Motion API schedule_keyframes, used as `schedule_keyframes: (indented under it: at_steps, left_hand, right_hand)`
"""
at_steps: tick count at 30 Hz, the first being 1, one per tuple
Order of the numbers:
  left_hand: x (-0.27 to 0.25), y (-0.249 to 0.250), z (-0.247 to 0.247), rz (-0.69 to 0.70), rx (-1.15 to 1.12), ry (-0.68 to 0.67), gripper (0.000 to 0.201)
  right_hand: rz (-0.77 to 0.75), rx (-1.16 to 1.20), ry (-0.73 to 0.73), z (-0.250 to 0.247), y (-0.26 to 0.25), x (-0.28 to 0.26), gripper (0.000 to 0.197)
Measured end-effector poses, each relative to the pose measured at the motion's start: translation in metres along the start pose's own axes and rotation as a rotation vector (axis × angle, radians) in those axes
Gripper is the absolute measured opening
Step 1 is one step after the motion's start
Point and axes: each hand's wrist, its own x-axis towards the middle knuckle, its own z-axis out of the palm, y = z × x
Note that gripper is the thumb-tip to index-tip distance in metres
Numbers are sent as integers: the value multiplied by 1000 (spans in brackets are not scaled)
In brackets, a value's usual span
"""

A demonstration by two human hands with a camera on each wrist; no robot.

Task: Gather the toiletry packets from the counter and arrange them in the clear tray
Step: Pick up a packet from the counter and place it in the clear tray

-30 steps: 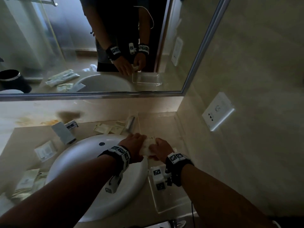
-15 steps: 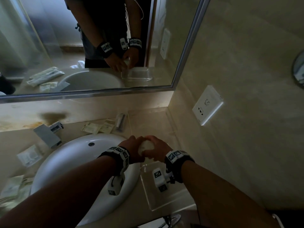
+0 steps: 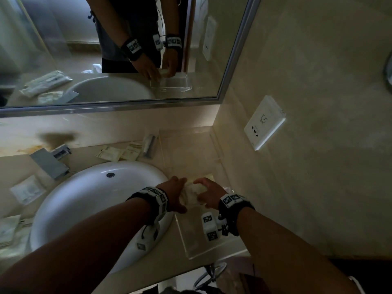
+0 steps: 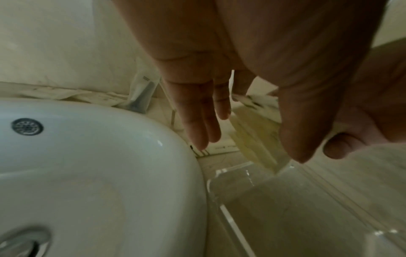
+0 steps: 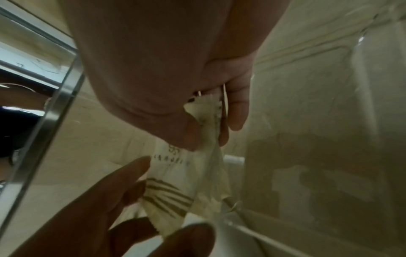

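Note:
A bundle of cream toiletry packets is held between both hands just right of the sink, over the far end of the clear tray. My right hand pinches the bundle's top edge between thumb and fingers, seen close in the right wrist view on the striped packet. My left hand holds the bundle's other end between its long fingers and thumb. More packets and a small tube lie behind the sink. One packet and a pile lie at the left.
The white sink fills the counter's middle, with a chrome faucet behind it. A wall with a socket closes the right side, close to the tray. A mirror hangs above. A clear acrylic piece stands in the back corner.
Both hands keep hold of the packet bundle and have come slightly nearer, over the tray's far end. The head view has swung to the right.

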Motion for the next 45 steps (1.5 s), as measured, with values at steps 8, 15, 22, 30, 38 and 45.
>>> schedule_keyframes:
  at_steps: [8,15,22,30,38,45]
  left_hand:
    - [-16,-17,22,-32,43,-44,67]
    - [-31,-16,54,-13,62,-90,44]
    - [-31,-7,68,108,248,-168,52]
    - [-23,3,72,151,320,-232,58]
    - [-15,-1,93,165,441,-227,52]
    - [-13,0,82,185,314,-140,50]
  right_hand:
    - [88,-257,-138,10,44,5,63]
    - [143,-247,11,44,56,14,68]
    - [199,-335,170,55,57,5,72]
    - [262,-351,220,48,70,-1,65]
    - [155,-310,135,49,71,4,23]
    - [59,-408,70,52,73,5,28]
